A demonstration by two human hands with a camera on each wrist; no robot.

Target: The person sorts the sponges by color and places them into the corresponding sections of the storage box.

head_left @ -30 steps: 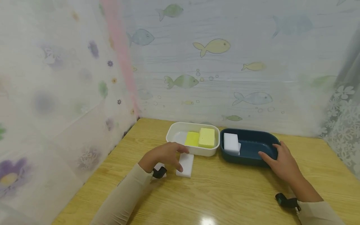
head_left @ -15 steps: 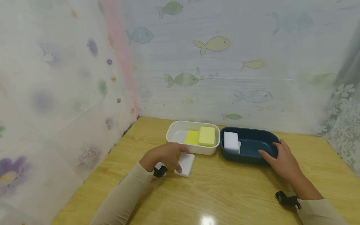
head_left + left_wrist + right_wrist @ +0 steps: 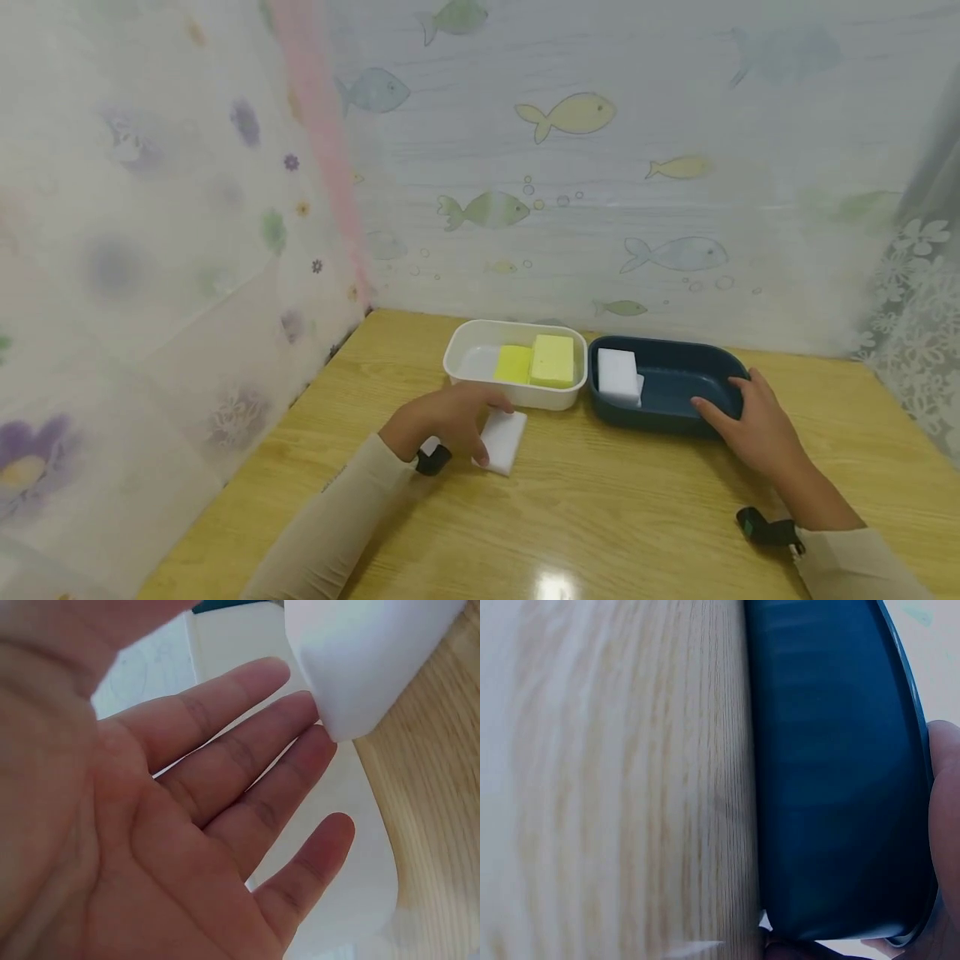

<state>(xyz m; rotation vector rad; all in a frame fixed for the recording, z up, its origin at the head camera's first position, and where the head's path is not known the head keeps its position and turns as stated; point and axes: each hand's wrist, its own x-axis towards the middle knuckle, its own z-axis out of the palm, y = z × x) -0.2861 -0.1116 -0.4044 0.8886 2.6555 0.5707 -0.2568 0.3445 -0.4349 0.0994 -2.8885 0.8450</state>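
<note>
My left hand point(image 3: 448, 418) pinches a white sponge block point(image 3: 506, 440) in front of the white bin point(image 3: 558, 398); the thumb lies on its near left edge, the other fingers toward its far end. In the left wrist view, fingertips point(image 3: 324, 736) meet the corner of the white block point(image 3: 360, 667). My right hand point(image 3: 759, 432) grips the right end of the navy bin point(image 3: 645, 419), thumb over the front rim. The right wrist view shows that thumb point(image 3: 946, 817) over the rim; most of the other fingers are hidden.
Inside the white bin sit a pale yellow block point(image 3: 552, 361) and a brighter yellow one point(image 3: 512, 364). The navy bin holds a white block point(image 3: 617, 375) partly covering another. One more white piece point(image 3: 430, 446) shows behind the left wrist. Printed curtains point(image 3: 480, 167) border the wooden table point(image 3: 600, 517).
The white block under my left hand has turned and shifted slightly right, with the hand following. The right hand stays on the navy bin.
</note>
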